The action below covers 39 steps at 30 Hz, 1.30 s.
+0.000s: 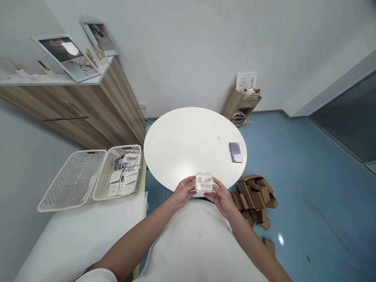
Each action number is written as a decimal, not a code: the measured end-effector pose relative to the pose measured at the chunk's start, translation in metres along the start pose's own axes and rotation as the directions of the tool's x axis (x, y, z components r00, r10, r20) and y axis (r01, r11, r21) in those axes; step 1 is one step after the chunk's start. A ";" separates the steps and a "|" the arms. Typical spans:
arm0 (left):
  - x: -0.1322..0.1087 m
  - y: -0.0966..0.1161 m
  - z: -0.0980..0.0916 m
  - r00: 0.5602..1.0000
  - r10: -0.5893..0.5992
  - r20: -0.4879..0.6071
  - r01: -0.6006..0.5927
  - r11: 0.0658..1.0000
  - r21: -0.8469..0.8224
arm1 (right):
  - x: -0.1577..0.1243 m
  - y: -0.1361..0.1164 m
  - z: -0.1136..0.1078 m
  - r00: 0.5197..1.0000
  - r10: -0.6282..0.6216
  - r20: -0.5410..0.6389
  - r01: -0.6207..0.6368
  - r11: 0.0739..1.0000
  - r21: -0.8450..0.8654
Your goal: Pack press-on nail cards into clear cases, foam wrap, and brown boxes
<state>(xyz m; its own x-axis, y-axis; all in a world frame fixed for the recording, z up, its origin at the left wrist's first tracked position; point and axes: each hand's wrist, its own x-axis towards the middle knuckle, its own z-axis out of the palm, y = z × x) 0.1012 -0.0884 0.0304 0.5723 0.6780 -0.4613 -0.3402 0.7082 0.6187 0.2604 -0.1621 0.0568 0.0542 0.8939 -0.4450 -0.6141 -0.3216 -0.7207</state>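
Observation:
Between my two hands is a small clear plastic box [204, 182] with several little shiny pieces inside, too small to name. My left hand [184, 192] grips its left side, fingers at the edge. On the opposite side my right hand [221, 197] holds it with thumb in front and fingers beneath. The box is above the near edge of a white oval table [188, 133]. A purple pixelated item [235, 152] lies at the table's right side.
Left of the table, one white basket [102, 188] holds printed packets, and another basket [48, 196] holds clear plastic items. Brown cardboard boxes [255, 196] are piled on the floor at right. A wooden cabinet [117, 105] and a small stand [232, 102] stand behind.

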 end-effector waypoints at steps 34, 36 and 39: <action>0.007 -0.026 0.016 0.998 0.067 0.006 -0.063 0.895 0.442 | 0.012 0.006 -0.028 0.995 -0.066 -0.080 0.052 0.985 -0.162; 0.012 -0.026 0.022 0.998 0.061 -0.006 -0.053 0.901 0.431 | 0.014 0.000 -0.033 0.995 -0.065 -0.075 0.053 0.987 -0.151; 0.021 -0.028 0.036 0.998 0.056 -0.017 -0.044 0.907 0.418 | 0.014 -0.012 -0.043 0.994 -0.058 -0.088 0.045 0.990 -0.135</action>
<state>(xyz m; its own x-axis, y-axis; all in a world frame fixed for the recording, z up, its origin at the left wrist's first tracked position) 0.1496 -0.1012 0.0258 0.5401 0.7195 -0.4366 -0.0215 0.5303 0.8475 0.3024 -0.1588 0.0362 0.1584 0.8800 -0.4478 -0.4987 -0.3201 -0.8055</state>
